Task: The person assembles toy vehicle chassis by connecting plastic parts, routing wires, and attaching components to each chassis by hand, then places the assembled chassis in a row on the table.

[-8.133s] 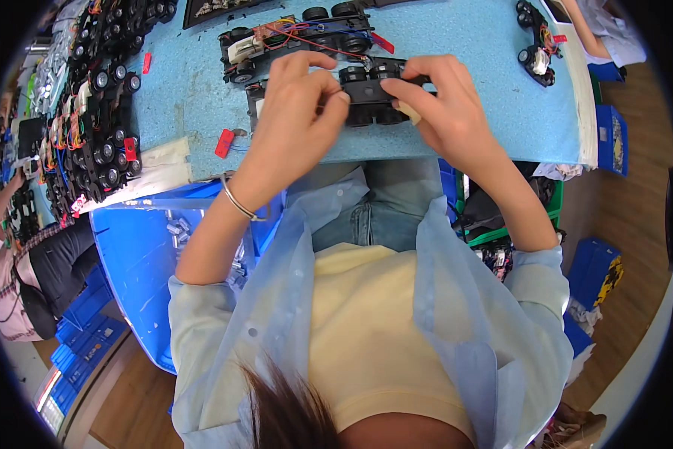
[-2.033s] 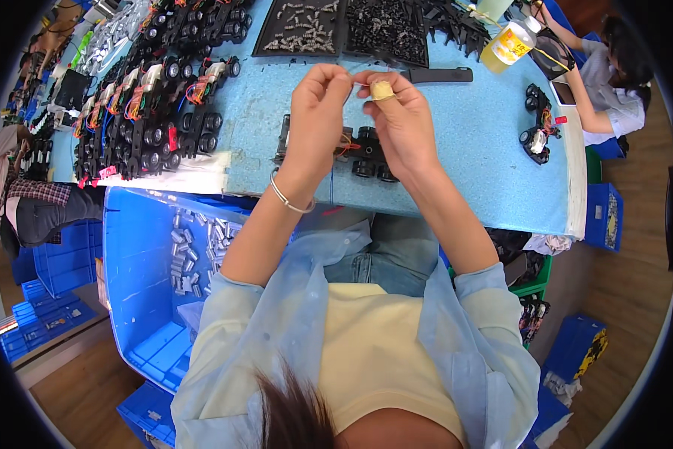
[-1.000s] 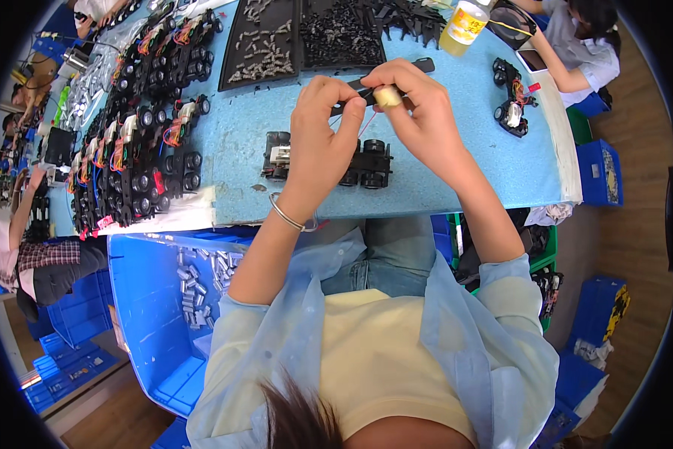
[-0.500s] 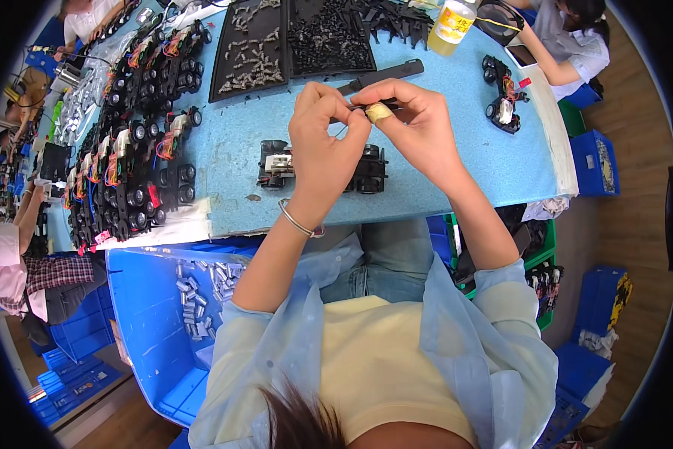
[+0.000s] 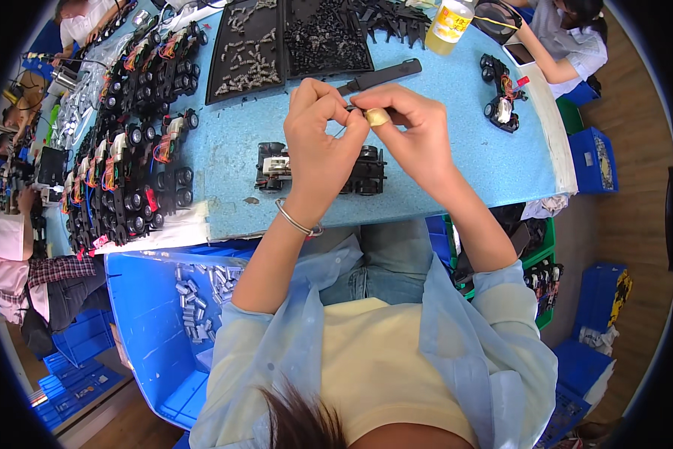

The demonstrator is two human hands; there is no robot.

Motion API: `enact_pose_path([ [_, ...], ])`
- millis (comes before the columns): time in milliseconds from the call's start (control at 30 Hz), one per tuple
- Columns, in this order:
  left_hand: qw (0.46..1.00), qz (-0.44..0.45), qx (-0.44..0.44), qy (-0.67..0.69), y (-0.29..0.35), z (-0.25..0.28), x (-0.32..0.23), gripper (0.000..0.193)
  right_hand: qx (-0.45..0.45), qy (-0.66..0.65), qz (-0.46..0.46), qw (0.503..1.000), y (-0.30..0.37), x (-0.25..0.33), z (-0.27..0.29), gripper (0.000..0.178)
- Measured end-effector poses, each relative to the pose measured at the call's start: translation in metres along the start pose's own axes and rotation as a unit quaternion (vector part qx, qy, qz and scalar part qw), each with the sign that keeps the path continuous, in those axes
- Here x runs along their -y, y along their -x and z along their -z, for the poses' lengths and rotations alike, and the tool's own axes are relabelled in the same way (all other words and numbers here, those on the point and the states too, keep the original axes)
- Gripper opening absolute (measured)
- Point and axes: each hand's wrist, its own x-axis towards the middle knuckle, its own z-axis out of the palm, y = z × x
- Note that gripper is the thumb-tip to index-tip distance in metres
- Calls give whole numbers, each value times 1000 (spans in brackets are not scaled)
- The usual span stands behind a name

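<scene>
My left hand (image 5: 323,142) and my right hand (image 5: 415,127) meet above the blue table, fingertips pinched together. A small dark part (image 5: 355,109) shows between them; its kind is too hidden to tell. A yellowish wrap (image 5: 378,117) covers the tip of my right thumb. Below and behind my hands, a black toy car chassis (image 5: 370,172) with wheels lies on the table, partly covered by my left hand. Just beyond my fingers lies a long dark grey tool handle (image 5: 389,75).
Black trays (image 5: 215,93) of small metal and black parts lie at the back. Rows of wheeled chassis (image 5: 131,183) fill the left; another chassis (image 5: 503,93) and a yellow-labelled bottle (image 5: 449,28) stand right. A blue bin (image 5: 138,299) holds metal cylinders. Co-workers sit nearby.
The pinched fingers stay together over the chassis, with only slight finger movement. The whole view has shifted slightly.
</scene>
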Motion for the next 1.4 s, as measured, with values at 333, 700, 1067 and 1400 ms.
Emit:
enact_pose_path([
  [333, 981, -92, 99, -142, 1, -4, 7, 10, 57, 61, -51, 995, -7, 2, 30, 26],
  [700, 993, 40, 115, 2, 5, -11, 8, 13, 48, 140, -53, 988, 4, 10, 25, 30],
  [1067, 993, -21, 93, -62, 10, -7, 6, 13, -15, 212, 106, 971, 13, 0, 20, 27],
  [1400, 968, -6, 162, -192, 22, 42, 7, 15, 143, -39, -138, 979, 4, 18, 46, 29],
])
